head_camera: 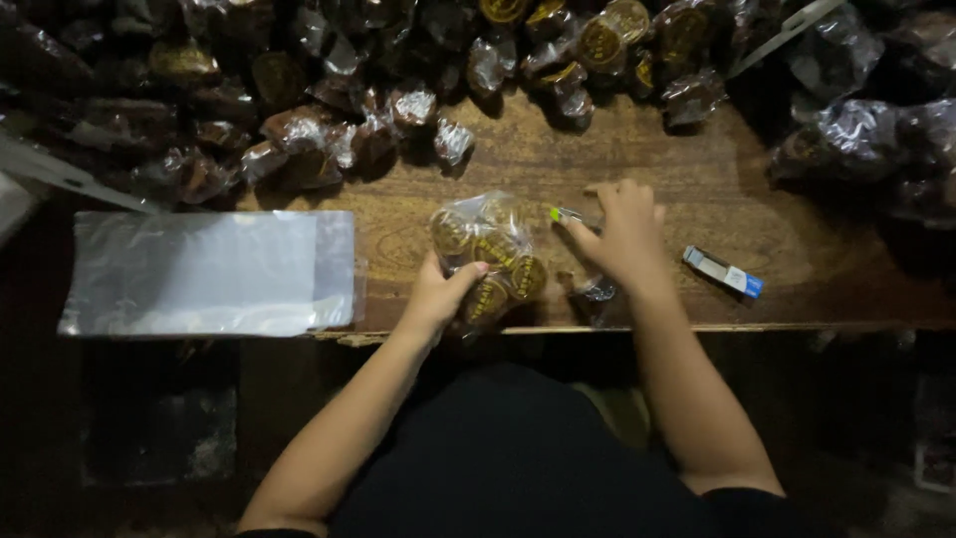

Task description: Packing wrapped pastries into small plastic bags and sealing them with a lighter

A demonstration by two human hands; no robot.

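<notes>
Dim room, wooden table (697,189): left hand (438,294) grips a clear packet (488,254); right hand (622,234) pinches a green lighter (568,215).

A small packing workshop; heaps of wrapped sweets (329,130) crowd a wooden table (697,179); empty bags (209,271).

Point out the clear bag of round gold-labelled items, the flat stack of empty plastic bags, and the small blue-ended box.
clear bag of round items (490,249), head view, middle of the bag.
stack of empty plastic bags (209,271), head view, centre of top sheet.
small box (722,271), head view, mid-length.
</notes>
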